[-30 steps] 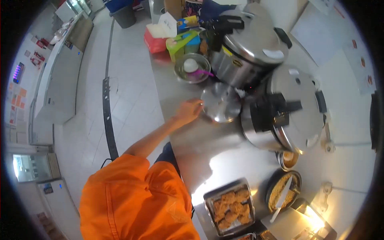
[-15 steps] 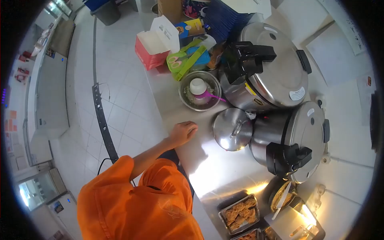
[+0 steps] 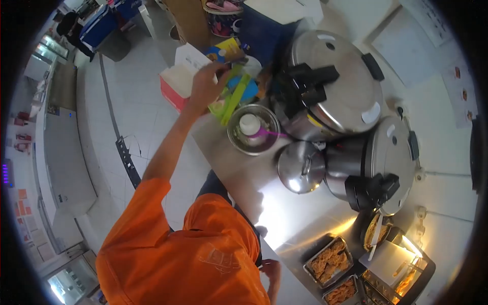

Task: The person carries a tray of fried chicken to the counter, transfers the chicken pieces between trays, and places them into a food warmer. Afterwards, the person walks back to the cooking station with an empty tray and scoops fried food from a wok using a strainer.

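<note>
My left hand (image 3: 206,87) reaches over the utensils beside a red-and-white open carton (image 3: 175,81). Its fingers are bent and blurred over green tongs (image 3: 235,99); whether they grip anything is unclear. A blue container (image 3: 247,87) sits just right of the tongs. Below them stands a steel bowl (image 3: 235,145) holding a white cup (image 3: 249,124) and a purple-handled spoon (image 3: 273,133). My right hand (image 3: 272,269) is low by my waist at the counter's edge, its fingers mostly hidden.
Two large steel cookers (image 3: 338,76) with black latches line the wall. A round steel lid (image 3: 300,168) lies beside them. Trays of brown food (image 3: 330,260) and a lit metal unit (image 3: 394,264) are at lower right. A person (image 3: 71,28) is far off at upper left.
My left hand has moved up from the counter's edge to the utensils by the carton. My right hand has come into view low down. The camera view has shifted.
</note>
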`<state>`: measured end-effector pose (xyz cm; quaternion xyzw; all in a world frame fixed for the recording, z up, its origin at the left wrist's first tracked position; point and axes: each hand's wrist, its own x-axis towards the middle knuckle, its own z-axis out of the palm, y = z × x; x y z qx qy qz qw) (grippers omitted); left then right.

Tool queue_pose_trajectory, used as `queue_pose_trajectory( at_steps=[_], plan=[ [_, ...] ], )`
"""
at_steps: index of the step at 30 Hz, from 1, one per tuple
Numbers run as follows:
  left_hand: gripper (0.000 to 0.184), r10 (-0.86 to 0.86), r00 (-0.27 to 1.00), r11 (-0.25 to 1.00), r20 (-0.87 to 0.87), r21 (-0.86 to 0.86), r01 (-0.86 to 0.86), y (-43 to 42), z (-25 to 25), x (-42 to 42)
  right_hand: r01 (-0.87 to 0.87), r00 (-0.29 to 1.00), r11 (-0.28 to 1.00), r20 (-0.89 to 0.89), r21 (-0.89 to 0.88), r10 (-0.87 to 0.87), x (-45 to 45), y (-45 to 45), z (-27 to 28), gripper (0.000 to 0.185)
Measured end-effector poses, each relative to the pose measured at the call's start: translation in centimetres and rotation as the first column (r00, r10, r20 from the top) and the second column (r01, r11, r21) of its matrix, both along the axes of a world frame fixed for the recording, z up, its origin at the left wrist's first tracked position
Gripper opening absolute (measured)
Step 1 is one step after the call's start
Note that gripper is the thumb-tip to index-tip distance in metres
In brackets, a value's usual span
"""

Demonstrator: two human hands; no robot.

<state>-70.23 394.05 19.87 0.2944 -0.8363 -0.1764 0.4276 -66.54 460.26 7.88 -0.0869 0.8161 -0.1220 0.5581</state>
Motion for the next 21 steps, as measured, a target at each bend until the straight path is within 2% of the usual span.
queue_pose_trajectory(
  at_steps=[1, 2, 3, 4, 5, 6, 7, 8, 9, 10, 12, 13, 15, 16, 17, 18, 20, 21],
  plan=[
    [0.029, -0.004, 0.996, 0.999, 0.087, -0.032, 0.007, -5.2, -0.9, -1.9, -0.216, 0.956, 0.976, -0.212, -0.031, 0.205, -2.2, -1.9, -0.2, 0.041],
    [0.045, -0.010, 0.985, 0.998, 0.175, -0.062, 0.021, -10.0, -2.6, -3.8, -0.419, 0.829, 0.908, -0.413, -0.011, 0.377, -3.8, -4.2, -0.5, 0.039],
    [0.045, -0.022, 0.985, 0.998, 0.169, -0.062, 0.033, -12.8, -4.1, -5.5, -0.509, 0.695, 0.857, -0.549, 0.080, 0.464, -5.7, -8.7, 1.8, 0.032],
    [0.068, 0.118, 0.912, 0.992, 0.392, -0.081, -0.094, -15.1, -5.4, -7.6, -0.332, 0.750, 0.942, -0.617, -0.040, 0.239, -6.6, -12.2, 2.6, 0.023],
    [0.092, 0.242, 0.770, 0.970, 0.590, -0.132, -0.204, -16.9, -6.1, -9.1, -0.479, 0.736, 0.863, -0.609, -0.162, 0.295, -8.8, -19.3, 7.3, 0.014],
    [0.092, 0.222, 0.774, 0.975, 0.593, -0.126, -0.183, -17.9, -6.5, -9.9, -0.082, 0.863, 0.905, -0.483, -0.418, -0.145, -8.5, -25.6, 11.5, 0.031],
    [0.107, 0.128, 0.659, 0.979, 0.742, 0.011, -0.203, -18.4, -6.6, -10.4, -0.083, 0.867, 0.850, -0.459, -0.519, -0.196, -9.3, -30.3, 13.8, 0.048],
    [0.124, 0.013, 0.524, 0.959, 0.851, 0.137, -0.246, -18.9, -6.5, -10.7, -0.100, 0.847, 0.766, -0.458, -0.635, -0.269, -9.8, -34.2, 15.3, 0.043],
    [0.128, -0.069, 0.577, 0.960, 0.814, 0.211, -0.183, -19.1, -6.2, -10.3, -0.145, 0.830, 0.795, -0.509, -0.589, -0.226, -10.2, -38.6, 18.1, 0.032],
    [0.128, -0.077, 0.579, 0.963, 0.812, 0.211, -0.168, -19.0, -6.0, -9.7, -0.081, 0.841, 0.749, -0.448, -0.658, -0.302, -10.7, -41.1, 17.0, 0.021],
    [0.119, -0.059, 0.896, 0.967, 0.440, 0.250, -0.059, -18.4, -5.4, -9.2, -0.008, 0.872, 0.500, -0.251, -0.866, -0.421, -11.4, -47.9, 19.0, 0.021],
    [0.119, -0.081, 0.895, 0.969, 0.440, 0.246, -0.033, -17.5, -4.5, -8.6, -0.071, 0.842, 0.393, -0.267, -0.917, -0.469, -11.9, -51.2, 19.6, 0.019],
    [0.104, -0.177, 0.977, 0.963, 0.116, 0.226, 0.148, -15.5, -2.0, -6.9, -0.161, 0.839, 0.210, -0.246, -0.964, -0.486, -13.6, -57.5, 19.4, 0.018],
    [0.104, -0.194, 0.974, 0.960, 0.117, 0.226, 0.164, -14.7, -1.4, -6.2, -0.190, 0.843, 0.154, -0.242, -0.970, -0.481, -14.3, -60.3, 18.8, 0.019],
    [0.103, -0.232, 0.972, 0.959, 0.037, 0.174, 0.222, -14.0, -1.0, -5.7, -0.222, 0.849, 0.097, -0.241, -0.970, -0.471, -14.9, -62.6, 18.3, 0.020],
    [0.102, -0.267, 0.963, 0.956, -0.045, 0.118, 0.270, -13.5, -0.7, -5.3, -0.225, 0.845, 0.099, -0.245, -0.969, -0.476, -15.4, -64.1, 18.4, 0.020],
    [0.099, -0.277, 0.957, 0.953, -0.083, 0.105, 0.285, -12.6, -0.5, -4.8, -0.268, 0.842, 0.382, -0.408, -0.884, -0.352, -16.0, -66.1, 18.7, 0.019],
    [0.096, -0.281, 0.953, 0.952, -0.115, 0.092, 0.292, -12.4, -0.6, -4.6, -0.271, 0.843, 0.387, -0.412, -0.881, -0.347, -16.0, -66.6, 19.0, 0.019]
  ],
)
